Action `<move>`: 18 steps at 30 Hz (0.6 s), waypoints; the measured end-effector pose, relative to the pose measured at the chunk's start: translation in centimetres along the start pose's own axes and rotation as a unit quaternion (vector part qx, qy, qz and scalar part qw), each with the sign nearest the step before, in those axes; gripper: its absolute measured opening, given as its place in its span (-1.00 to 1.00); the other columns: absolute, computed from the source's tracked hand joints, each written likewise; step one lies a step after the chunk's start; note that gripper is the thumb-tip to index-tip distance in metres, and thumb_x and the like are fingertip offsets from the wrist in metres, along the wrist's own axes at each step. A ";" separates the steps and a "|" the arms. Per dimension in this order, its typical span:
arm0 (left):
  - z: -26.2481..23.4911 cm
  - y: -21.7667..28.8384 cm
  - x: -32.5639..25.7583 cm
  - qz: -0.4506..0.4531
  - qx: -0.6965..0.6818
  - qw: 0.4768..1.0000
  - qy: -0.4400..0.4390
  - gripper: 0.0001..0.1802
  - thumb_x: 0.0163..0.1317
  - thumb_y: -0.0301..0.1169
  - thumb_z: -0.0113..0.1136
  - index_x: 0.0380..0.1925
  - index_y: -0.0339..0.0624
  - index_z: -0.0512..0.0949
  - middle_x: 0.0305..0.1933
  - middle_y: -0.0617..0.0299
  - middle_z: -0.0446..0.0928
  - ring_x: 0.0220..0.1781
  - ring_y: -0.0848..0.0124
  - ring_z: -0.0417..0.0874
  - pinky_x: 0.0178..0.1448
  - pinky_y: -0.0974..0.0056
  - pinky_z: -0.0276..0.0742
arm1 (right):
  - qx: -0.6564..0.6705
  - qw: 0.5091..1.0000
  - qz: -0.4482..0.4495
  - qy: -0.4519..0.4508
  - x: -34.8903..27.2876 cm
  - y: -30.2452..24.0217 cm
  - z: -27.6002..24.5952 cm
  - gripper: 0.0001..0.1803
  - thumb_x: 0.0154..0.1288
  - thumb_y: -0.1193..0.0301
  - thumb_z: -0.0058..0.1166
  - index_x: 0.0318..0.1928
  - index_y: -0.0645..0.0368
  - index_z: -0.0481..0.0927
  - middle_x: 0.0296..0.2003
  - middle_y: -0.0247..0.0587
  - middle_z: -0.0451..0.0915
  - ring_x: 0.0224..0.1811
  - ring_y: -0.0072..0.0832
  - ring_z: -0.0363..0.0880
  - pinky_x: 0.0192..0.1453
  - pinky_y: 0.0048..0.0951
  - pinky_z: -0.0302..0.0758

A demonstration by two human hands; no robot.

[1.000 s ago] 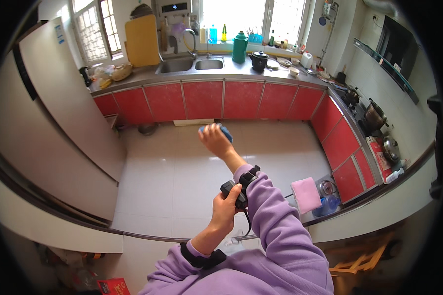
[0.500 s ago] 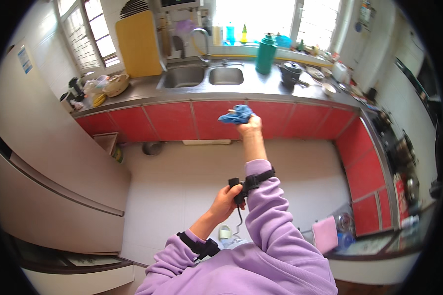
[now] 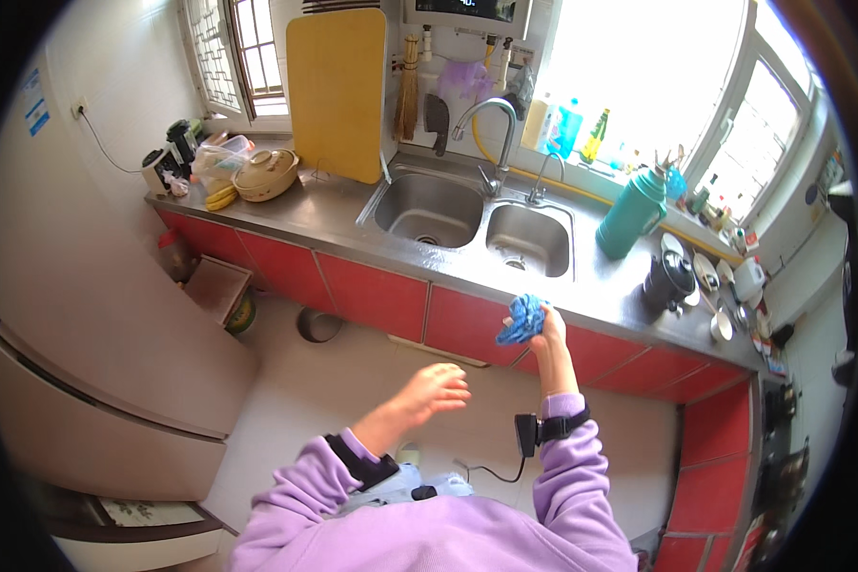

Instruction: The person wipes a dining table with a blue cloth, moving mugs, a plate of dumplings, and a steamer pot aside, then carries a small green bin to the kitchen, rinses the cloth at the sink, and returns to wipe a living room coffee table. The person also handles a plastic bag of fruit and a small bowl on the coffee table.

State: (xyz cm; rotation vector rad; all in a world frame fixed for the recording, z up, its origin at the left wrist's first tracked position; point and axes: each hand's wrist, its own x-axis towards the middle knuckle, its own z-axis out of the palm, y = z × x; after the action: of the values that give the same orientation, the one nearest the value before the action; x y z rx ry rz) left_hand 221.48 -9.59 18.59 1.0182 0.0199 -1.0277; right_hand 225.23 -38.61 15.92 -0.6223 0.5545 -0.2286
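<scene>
My right hand (image 3: 549,334) grips a crumpled blue cloth (image 3: 521,320) in front of the counter edge, just below the small sink basin. A black device (image 3: 526,435) is strapped to my right wrist, and a cable hangs from it. Nothing is in my left hand (image 3: 427,393), which hovers over the floor with its fingers stretched out, slightly blurred. The double sink (image 3: 431,205) lies ahead of both hands, with a tall curved tap (image 3: 501,143) between its basins.
Right of the sink stand a green thermos flask (image 3: 631,214), a black pot (image 3: 668,281) and several dishes. A clay pot (image 3: 265,175) and a yellow chopping board (image 3: 336,95) are at the left. A refrigerator (image 3: 95,315) flanks me; a metal bowl (image 3: 318,325) sits on the floor.
My left hand has let go of the black device on my right wrist and moved away from it. The view has moved closer to the sink and counter; the cloth stays in my right hand.
</scene>
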 end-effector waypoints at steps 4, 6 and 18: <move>-5.1 7.3 9.4 0.023 -0.046 0.995 0.089 -0.70 0.24 -0.32 0.07 -0.09 -0.23 0.38 -0.19 0.07 0.46 -0.15 0.25 0.58 -0.09 0.19 0.59 | 0.000 0.995 0.015 -0.099 5.0 -3.7 -2.3 -0.63 0.24 0.29 -0.27 -0.04 0.25 0.37 -0.21 0.02 0.51 -0.18 -0.02 0.52 -0.04 0.12 0.48; -7.4 10.7 12.9 0.028 -0.067 0.990 0.121 -0.70 0.23 -0.33 0.07 -0.10 -0.24 0.38 -0.18 0.05 0.46 -0.15 0.24 0.57 -0.08 0.17 0.59 | 0.003 1.000 0.010 -0.023 7.7 -5.2 -2.4 -0.63 0.22 0.28 -0.24 -0.03 0.22 0.38 -0.18 -0.05 0.50 -0.15 -0.13 0.52 0.00 0.05 0.48; -26.9 27.4 15.0 0.157 -0.180 0.893 0.382 -0.76 0.13 -0.33 0.13 -0.24 -0.23 0.45 -0.34 0.05 0.51 -0.26 0.20 0.57 -0.14 0.10 0.59 | -0.077 0.977 0.184 0.075 24.0 -6.1 3.5 -0.60 0.24 0.29 -0.21 -0.01 0.27 0.44 -0.17 -0.04 0.58 -0.14 -0.15 0.56 0.09 -0.06 0.42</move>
State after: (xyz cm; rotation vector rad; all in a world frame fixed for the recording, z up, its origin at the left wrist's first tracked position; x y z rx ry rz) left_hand 260.80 2.37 15.46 0.9825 0.6512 -0.2614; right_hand 246.93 -50.42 11.86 -0.6437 0.8269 0.1198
